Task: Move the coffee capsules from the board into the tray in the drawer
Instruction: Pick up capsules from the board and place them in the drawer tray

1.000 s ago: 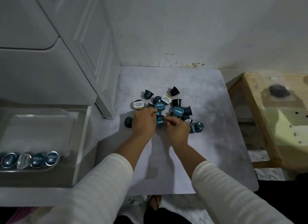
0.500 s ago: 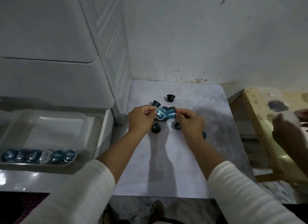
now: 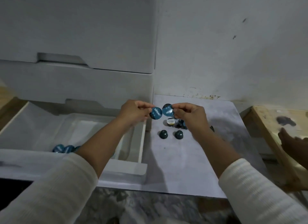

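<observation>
Setting: white wall (image 3: 233,48) behind, white drawer cabinet (image 3: 83,40) at left, with its lowest drawer (image 3: 21,117) pulled open beside a pale board (image 3: 191,165) lying on the floor.
Left hand: left hand (image 3: 133,112) pinches one teal capsule (image 3: 156,113) by the rim, foil lid facing the viewer, raised above the gap between board and drawer.
Right hand: right hand (image 3: 191,115) pinches a second teal capsule (image 3: 168,111) in the same way; the two lids are just beside each other.
Done: a short row of capsules (image 3: 64,148) lies along the near edge of the clear tray (image 3: 93,125) in the drawer; how many cannot be told, as the left forearm hides part of the row.
In hand: two capsules lifted off the board, not yet over the tray.
Left: two dark capsules (image 3: 163,134) stand dome-up near the board's middle, a white-lidded one (image 3: 170,121) lies behind them, and a small cluster (image 3: 180,123) sits partly hidden by the right hand. By my judgement the job is well short of half done.
Change from earlier frame: both hands now sit higher and further left, toward the drawer, with the pair of capsules carried along; the view has swung left, so more of the cabinet shows.
Bystander: another person's hand (image 3: 295,145) reaches over a wooden frame (image 3: 260,123) at the right edge.
</observation>
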{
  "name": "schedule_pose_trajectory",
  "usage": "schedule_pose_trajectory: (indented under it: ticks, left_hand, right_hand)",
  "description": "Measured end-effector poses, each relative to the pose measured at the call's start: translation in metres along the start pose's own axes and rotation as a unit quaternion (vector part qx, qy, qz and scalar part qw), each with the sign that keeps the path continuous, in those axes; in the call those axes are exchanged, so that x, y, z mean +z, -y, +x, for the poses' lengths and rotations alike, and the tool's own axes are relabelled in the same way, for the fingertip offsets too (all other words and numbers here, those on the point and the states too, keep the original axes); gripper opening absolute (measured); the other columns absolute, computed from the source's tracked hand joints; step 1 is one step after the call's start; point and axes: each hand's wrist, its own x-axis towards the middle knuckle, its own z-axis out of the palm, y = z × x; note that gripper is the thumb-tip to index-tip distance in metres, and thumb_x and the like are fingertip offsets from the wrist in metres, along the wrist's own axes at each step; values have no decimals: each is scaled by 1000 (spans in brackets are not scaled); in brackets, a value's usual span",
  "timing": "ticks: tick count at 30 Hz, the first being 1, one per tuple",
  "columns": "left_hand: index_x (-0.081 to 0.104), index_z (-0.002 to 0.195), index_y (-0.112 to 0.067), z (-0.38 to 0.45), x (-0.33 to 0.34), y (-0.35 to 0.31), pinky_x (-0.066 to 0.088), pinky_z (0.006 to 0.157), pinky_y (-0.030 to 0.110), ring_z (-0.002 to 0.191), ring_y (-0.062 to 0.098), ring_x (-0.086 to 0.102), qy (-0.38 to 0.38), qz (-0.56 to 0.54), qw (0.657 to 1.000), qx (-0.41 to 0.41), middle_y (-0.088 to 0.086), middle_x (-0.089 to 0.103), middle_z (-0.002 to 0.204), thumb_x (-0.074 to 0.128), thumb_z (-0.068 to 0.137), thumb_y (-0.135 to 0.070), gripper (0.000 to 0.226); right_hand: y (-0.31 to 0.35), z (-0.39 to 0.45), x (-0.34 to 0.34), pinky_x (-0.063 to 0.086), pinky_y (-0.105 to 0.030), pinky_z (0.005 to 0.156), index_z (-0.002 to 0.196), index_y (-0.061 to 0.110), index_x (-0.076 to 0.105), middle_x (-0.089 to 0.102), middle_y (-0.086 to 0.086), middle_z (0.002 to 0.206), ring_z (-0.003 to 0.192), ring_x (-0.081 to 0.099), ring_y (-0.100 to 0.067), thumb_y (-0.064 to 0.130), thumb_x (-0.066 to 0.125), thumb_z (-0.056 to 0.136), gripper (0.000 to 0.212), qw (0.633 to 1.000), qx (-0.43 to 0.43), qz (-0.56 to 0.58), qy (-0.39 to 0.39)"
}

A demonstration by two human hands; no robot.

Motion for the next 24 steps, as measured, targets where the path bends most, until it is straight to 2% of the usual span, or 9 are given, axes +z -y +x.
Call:
schedule_pose_trajectory:
  ticks: [2,5,7,9,12,15,18,21,24]
  left_hand:
    - [70,104,-9,-4,-31,6,53,74,19,79,12,62,5,26,1000,0,6,68,89,61,86,-6,20]
    - [70,105,-9,-9,-82,23,51,66,9,73,5,60,11,85,996,7,5,67,91,60,88,-5,20]
    - [70,105,-9,-12,-117,35,50,61,6,72,1,58,20,136,990,13,3,66,91,59,88,-6,20]
    - [71,104,-10,-13,-151,47,48,65,9,73,5,59,34,205,978,20,4,68,93,58,89,-8,20]
    - [72,103,-12,-6,-194,70,42,76,20,84,8,57,60,305,950,29,7,71,102,59,88,-11,19]
    - [73,101,-15,6,-225,96,38,76,15,84,4,54,93,371,924,31,5,72,105,59,89,-12,19]
    - [74,99,-14,18,-243,119,37,77,12,83,2,54,121,397,909,28,2,72,106,59,89,-9,19]
    - [74,97,-14,26,-252,138,40,81,14,86,4,56,152,408,900,7,2,72,106,58,88,-6,20]
    - [75,97,-15,33,-256,152,40,84,14,91,7,55,171,424,889,1,2,72,104,58,88,-6,21]
  right_hand:
    - [4,-5,22,54,-19,61,82,15,72,70,-4,78,69,62,-11,1,62,83,17,1000,2,-11,27]
    - [6,-8,65,51,-12,56,90,5,71,69,2,72,60,63,-1,-1,62,82,13,997,4,-28,68]
    - [4,-8,97,55,-15,62,86,6,71,69,-2,76,68,65,-10,-2,63,81,12,995,8,-39,95]
    - [0,-5,130,56,-18,71,81,12,71,69,-3,79,72,64,-15,0,64,81,15,991,17,-67,118]
    - [-7,0,177,55,-14,68,83,11,71,69,-2,79,71,63,-13,1,64,82,12,982,41,-112,144]
    - [-20,7,218,54,-14,67,89,4,71,68,-10,85,74,62,-15,0,65,81,11,976,68,-145,151]
    - [-37,11,250,56,-21,75,88,5,72,69,-11,87,74,63,-14,0,66,80,11,963,104,-192,158]
    - [-50,10,274,55,-16,69,89,4,72,69,-11,85,70,62,-13,-2,66,79,12,952,126,-224,168]
    - [-56,10,294,53,-9,59,89,2,72,67,-6,74,62,59,-9,-3,66,78,13,942,138,-242,187]
